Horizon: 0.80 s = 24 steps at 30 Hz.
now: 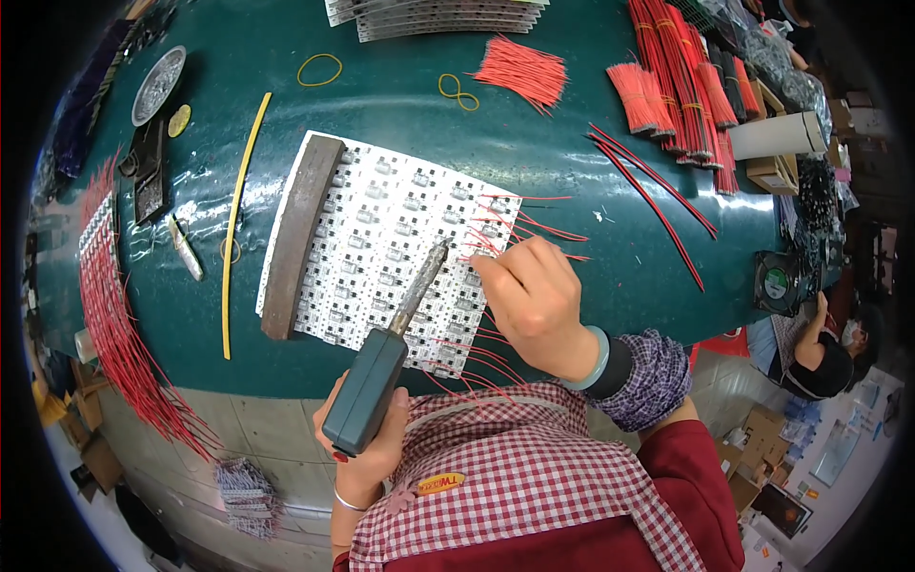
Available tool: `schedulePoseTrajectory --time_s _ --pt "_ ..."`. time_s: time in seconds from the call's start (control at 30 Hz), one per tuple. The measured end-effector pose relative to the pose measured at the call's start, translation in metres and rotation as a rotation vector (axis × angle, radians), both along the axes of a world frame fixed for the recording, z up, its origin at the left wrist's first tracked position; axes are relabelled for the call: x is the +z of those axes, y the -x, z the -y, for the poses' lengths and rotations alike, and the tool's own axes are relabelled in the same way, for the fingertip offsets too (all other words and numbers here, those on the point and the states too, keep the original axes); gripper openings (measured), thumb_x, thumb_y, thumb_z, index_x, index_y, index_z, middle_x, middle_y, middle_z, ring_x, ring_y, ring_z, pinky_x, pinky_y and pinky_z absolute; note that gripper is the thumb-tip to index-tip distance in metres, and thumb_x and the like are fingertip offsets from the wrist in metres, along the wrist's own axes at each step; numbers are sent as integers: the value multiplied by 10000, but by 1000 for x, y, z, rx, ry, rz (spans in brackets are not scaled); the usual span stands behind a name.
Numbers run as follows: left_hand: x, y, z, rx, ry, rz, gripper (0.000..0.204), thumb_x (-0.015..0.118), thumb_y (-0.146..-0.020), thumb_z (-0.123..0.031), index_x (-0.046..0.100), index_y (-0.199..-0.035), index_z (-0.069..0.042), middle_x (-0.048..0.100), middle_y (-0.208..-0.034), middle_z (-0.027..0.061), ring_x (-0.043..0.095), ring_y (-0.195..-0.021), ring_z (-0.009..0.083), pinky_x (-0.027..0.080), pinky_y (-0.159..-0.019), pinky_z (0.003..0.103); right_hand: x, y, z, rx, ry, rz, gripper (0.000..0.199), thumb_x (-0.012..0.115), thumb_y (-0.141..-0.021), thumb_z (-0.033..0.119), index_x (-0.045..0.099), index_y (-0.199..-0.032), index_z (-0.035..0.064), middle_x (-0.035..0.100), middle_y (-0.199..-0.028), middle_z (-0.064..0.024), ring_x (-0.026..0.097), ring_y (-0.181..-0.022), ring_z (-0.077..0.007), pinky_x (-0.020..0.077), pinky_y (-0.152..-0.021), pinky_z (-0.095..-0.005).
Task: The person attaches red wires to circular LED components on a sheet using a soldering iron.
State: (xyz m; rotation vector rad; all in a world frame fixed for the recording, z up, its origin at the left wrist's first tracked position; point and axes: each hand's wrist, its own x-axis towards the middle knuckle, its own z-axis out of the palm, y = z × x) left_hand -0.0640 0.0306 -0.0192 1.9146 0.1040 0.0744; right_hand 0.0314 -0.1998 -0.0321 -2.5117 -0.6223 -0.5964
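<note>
My left hand (383, 446) is wrapped round the dark green handle of a soldering gun (367, 389). Its long grey tip lies over the right part of a white circuit board panel (367, 272) that carries rows of small components. At the panel's right edge my right hand (536, 310) is closed in a pinch, fingertips by a thin red wire close to the gun's tip; the pinched end is mostly hidden. Several red wires (491, 360) stick out from that edge above and below the hand. A brown bar (303, 238) rests across the panel's left side.
Bundles of red wires (672, 81) lie at the far right, with a loose red pile (522, 72) at the back. Left are a yellow strip (244, 214), a metal dish (159, 84) and wired boards (119, 296) hanging over the edge. A small fan (777, 283) stands right.
</note>
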Motion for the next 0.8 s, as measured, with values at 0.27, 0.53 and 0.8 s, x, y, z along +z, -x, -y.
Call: schedulePoseTrajectory --time_s 0.27,0.53,0.8 --pt "5 -3 0 -52 -44 5 229 758 -754 42 688 -964 99 701 -893 178 691 -689 234 531 -607 306 -7 1 -4 18 -12 -58 272 753 -693 -43 710 -957 8 491 -725 -54 511 -655 -216 413 -560 -341" --pt "2 -5 4 -25 29 -22 178 748 -752 54 682 -915 86 679 -854 150 662 -650 210 502 -573 297 -6 1 -6 15 -27 -73 273 748 -693 -65 709 -957 -7 488 -727 -61 511 -654 -219 419 -549 -341" --pt "8 -6 2 -57 -30 -108 150 757 -750 28 677 -875 53 649 -801 129 626 -593 214 469 -534 295 -6 1 -6 15 -2 -82 269 739 -703 -73 714 -965 -16 490 -732 -66 523 -669 -219 442 -558 -346"
